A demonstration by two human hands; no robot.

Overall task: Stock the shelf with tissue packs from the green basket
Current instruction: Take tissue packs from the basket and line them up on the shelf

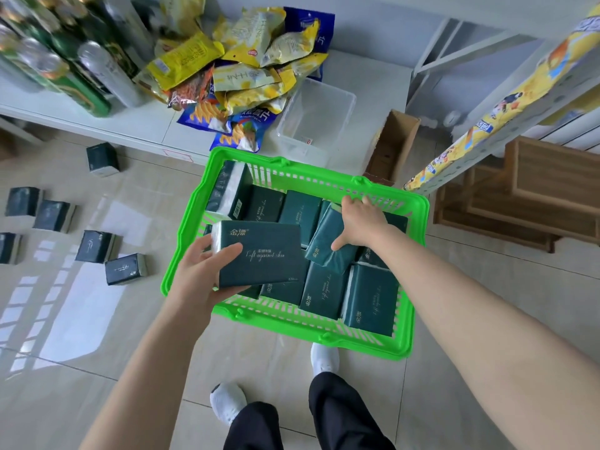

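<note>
The left hand (pixel 201 267) grips a dark green tissue pack (pixel 263 254) by its short end, raised over the left side of the green basket (pixel 418 216), which stands on the tiled floor. The right hand (pixel 360 219) reaches into the basket and clasps a tilted tissue pack (pixel 326 246) lying atop the others. Loose packs (pixel 94 246) lie on the floor at left, below the white shelf (pixel 136 125) bearing snack bags (pixel 246 60).

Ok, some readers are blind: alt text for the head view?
Left hand holds a tissue pack over a green basket of packs; right hand grips a second pack inside it. More packs lie on the floor.
</note>
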